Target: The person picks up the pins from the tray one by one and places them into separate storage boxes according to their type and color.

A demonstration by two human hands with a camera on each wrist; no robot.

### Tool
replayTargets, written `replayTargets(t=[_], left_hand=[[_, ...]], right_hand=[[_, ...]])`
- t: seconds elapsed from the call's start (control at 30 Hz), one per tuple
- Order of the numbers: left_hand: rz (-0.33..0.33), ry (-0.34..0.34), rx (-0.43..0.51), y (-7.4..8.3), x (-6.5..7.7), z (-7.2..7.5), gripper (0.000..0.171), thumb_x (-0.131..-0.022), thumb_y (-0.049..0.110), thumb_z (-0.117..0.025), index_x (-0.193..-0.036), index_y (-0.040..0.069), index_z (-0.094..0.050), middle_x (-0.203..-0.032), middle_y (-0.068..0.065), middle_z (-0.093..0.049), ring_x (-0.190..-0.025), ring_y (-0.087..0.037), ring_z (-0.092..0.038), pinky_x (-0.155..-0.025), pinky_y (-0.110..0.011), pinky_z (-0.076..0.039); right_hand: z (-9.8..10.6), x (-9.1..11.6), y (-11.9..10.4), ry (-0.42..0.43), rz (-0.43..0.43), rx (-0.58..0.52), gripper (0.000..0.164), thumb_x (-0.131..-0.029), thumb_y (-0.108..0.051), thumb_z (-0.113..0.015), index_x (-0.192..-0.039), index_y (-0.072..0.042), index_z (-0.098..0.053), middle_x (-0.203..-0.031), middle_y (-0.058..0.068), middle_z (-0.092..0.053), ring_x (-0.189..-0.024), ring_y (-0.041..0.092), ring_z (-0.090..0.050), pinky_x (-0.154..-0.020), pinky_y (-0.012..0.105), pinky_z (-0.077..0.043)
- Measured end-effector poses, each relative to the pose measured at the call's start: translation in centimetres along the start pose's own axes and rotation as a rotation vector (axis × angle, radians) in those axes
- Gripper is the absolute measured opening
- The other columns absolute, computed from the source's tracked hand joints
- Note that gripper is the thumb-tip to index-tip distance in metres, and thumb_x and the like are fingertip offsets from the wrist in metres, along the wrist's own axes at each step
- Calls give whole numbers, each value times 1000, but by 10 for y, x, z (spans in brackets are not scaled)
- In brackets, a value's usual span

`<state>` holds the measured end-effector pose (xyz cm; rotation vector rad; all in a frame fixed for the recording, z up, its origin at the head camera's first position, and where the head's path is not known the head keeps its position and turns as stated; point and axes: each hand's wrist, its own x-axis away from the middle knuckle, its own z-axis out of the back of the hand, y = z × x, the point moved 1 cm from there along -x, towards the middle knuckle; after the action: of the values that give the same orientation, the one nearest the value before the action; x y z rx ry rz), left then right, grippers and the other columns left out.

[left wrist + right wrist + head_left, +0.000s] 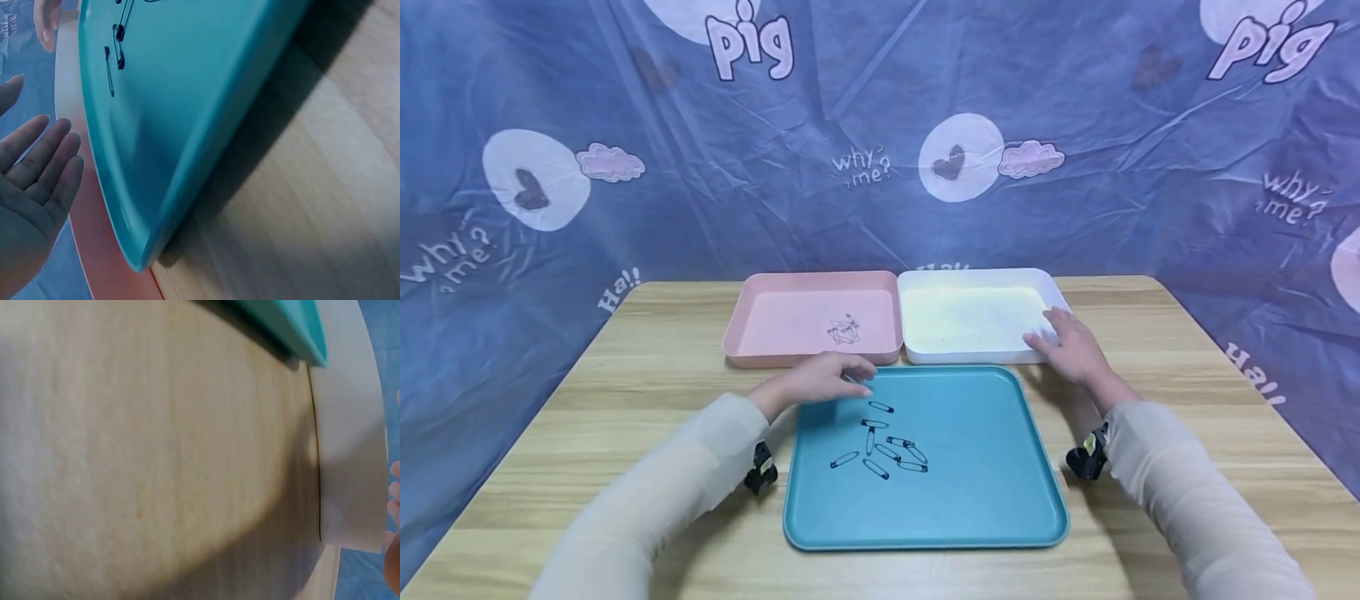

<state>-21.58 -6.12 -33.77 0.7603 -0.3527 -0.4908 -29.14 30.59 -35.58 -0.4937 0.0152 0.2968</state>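
Evidently the left hand holds nothing, fingers loosely extended, thumb apart, hiding the far left corner of the blue tray. Dark safety pins lie scattered on that tray, some overlapping; a small pile sits in the pink tray (too tangled to count). The right hand, thumb spread from its fingers, covers the white tray's near right corner; whether it touches the rim, I can't tell.
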Motion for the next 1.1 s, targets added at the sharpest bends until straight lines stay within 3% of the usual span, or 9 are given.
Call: replayTargets(t=[0.17, 0.43, 0.7, 1.1], left_hand=[[38, -39, -19, -1, -8, -4, 39, -79, 23, -62, -114, 6, -55, -106, -2, -58, -97, -15, -53, -84, -29, -41], [27, -112, 30, -6, -15, -9, 34, -79, 16, -63, -109, 3, -57, -100, -3, -60, -89, -13, -55, -77, -24, -44], [48, -116, 49, -10, -19, -11, 26, -77, 12, -64, -102, 4, -61, -88, -1, -61, -78, -10, -55, -68, -21, -45], [21, -119, -69, -9, -24, -15, 14, -75, 12, -66, -88, 9, -62, -76, 5, -56, -71, -8, -51, -66, -19, -44]], right_hand=[[-1, -4, 7, -49, 9, 45, 79, -86, -48, -41, -128, 16, -22, -133, 34, -13, -123, 45, -8, -99, 53, -5], [0, -5, 17, -99, -18, 57, 86, -83, -50, -44, -129, 17, -17, -134, 35, -4, -122, 47, -3, -98, 53, -2], [5, -5, 20, -139, -25, 54, 93, -80, -53, -47, -130, 16, -10, -135, 34, 1, -122, 48, 1, -97, 55, -2], [5, -8, 25, -158, -26, 63, 94, -80, -54, -46, -131, 15, -7, -136, 33, 6, -123, 45, 7, -97, 56, -1]])
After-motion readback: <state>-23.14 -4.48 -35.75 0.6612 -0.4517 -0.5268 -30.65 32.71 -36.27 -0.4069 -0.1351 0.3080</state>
